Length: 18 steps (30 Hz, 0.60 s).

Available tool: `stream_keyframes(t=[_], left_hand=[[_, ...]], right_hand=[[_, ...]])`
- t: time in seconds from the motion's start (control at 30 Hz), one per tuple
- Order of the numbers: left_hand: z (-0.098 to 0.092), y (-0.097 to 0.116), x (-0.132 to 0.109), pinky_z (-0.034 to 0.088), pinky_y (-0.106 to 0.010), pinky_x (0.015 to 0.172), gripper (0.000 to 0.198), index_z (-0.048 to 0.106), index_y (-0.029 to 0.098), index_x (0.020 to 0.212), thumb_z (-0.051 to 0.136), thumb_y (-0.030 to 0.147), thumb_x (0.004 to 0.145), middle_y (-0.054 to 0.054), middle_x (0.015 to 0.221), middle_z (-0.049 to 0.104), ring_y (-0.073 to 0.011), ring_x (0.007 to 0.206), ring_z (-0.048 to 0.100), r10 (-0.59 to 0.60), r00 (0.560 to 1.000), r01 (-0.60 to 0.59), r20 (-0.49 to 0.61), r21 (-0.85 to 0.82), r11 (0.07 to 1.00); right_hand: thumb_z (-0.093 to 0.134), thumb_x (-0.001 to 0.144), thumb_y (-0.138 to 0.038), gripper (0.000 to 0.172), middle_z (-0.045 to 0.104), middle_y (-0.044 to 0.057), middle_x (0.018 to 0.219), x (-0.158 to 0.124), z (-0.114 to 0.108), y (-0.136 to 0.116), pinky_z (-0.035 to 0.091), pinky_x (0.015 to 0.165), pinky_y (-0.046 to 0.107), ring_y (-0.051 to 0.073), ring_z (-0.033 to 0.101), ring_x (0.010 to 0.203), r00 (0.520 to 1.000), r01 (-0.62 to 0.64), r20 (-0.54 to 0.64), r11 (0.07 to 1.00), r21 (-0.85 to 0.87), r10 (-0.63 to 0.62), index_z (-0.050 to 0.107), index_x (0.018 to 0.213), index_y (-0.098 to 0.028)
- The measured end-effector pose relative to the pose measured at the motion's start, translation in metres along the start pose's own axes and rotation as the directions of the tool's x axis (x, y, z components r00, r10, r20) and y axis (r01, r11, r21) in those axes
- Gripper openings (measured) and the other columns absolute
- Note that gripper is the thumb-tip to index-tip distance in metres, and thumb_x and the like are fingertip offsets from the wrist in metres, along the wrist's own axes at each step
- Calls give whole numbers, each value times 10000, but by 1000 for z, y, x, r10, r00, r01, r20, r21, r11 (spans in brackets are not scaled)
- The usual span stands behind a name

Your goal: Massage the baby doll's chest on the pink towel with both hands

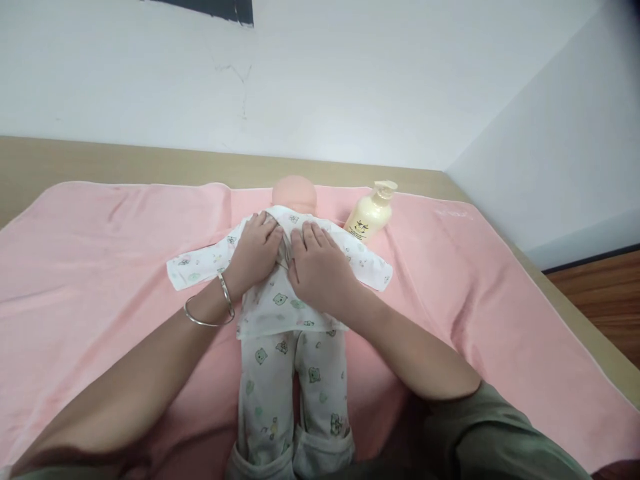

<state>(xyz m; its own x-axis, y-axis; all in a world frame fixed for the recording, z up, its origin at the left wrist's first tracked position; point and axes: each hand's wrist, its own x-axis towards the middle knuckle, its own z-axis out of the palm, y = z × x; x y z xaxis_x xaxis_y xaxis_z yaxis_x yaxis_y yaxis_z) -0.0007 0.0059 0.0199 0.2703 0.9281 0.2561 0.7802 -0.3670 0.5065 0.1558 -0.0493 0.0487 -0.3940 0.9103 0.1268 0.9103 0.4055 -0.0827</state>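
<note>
In the head view, we see the doll point(294, 192) lying on the pink cloth point(125, 267), its shirt point(270, 312) and trousers point(320, 390) already on. The shirt is still rumpled mid-chest. Our right hand point(323, 267) lies flat there, gripping nothing; whether our left hand point(257, 252) pinches fabric, we cannot tell.

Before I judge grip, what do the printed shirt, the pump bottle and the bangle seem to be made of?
Printed shirt: thin, matte fabric, perhaps cotton, judging by its soft folds.
Pump bottle: probably smooth plastic, from its moulded shape and soft sheen.
Bangle: likely polished metal, silvery with bright highlights.
</note>
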Motion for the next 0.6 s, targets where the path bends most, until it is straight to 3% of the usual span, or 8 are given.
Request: stream_keyframes(t=[0.07, 0.17, 0.27, 0.37, 0.47, 0.6], left_hand=[[5, -6, 2, 423, -617, 1194, 405, 619, 151, 958, 241, 274, 1033, -208, 1145, 642, -348, 1211, 580, 56, 998, -55, -10, 85, 995], [12, -2, -6, 346, -654, 1247, 427, 624, 112, 1143, 235, 260, 1048, -236, 1302, 629, -376, 1371, 517, 99, 994, -90, -48, 171, 981], [10, 13, -19, 333, -628, 1284, 489, 557, 43, 1362, 235, 252, 1059, -266, 1481, 551, -381, 1470, 468, 70, 996, -58, -60, 179, 982], [2, 28, -29, 316, -621, 1307, 544, 497, 21, 1490, 252, 243, 1057, -271, 1605, 449, -406, 1553, 384, 26, 1000, -28, 16, 161, 987], [0, 38, -35, 289, -651, 1317, 560, 476, 54, 1544, 317, 259, 1047, -250, 1677, 368, -435, 1605, 291, -30, 997, 22, 70, 114, 993], [4, 39, -34, 263, -649, 1333, 556, 488, 49, 1525, 323, 225, 1024, -237, 1693, 341, -419, 1629, 235, -76, 996, 74, 55, 29, 997]], right_hand=[[410, 1064, -269, 598, 440, 321, 1633, -3, 0, -8, 293, 1329, 537, 414, 396, 1574, 999, -19, -31, 1000, -2, 19, 449, 1561, 60], [367, 1069, -239, 567, 470, 291, 1627, 3, 2, -6, 318, 1327, 499, 381, 408, 1574, 996, -71, -43, 994, 81, 74, 485, 1546, 43], [366, 1056, -212, 578, 433, 282, 1654, 15, 5, 6, 320, 1331, 494, 363, 367, 1599, 994, -104, -28, 981, 164, 110, 449, 1567, 45], [359, 1058, -218, 586, 404, 286, 1669, 25, 6, 18, 308, 1336, 507, 371, 346, 1607, 992, -118, -22, 972, 203, 125, 432, 1564, 69], [352, 1057, -199, 581, 404, 293, 1666, 30, 6, 23, 303, 1336, 511, 383, 356, 1599, 987, -149, -26, 971, 187, 157, 426, 1551, 98], [285, 1086, -190, 567, 434, 305, 1643, 25, 5, 13, 327, 1323, 521, 382, 395, 1581, 984, -168, -33, 979, 117, 173, 424, 1556, 96]])
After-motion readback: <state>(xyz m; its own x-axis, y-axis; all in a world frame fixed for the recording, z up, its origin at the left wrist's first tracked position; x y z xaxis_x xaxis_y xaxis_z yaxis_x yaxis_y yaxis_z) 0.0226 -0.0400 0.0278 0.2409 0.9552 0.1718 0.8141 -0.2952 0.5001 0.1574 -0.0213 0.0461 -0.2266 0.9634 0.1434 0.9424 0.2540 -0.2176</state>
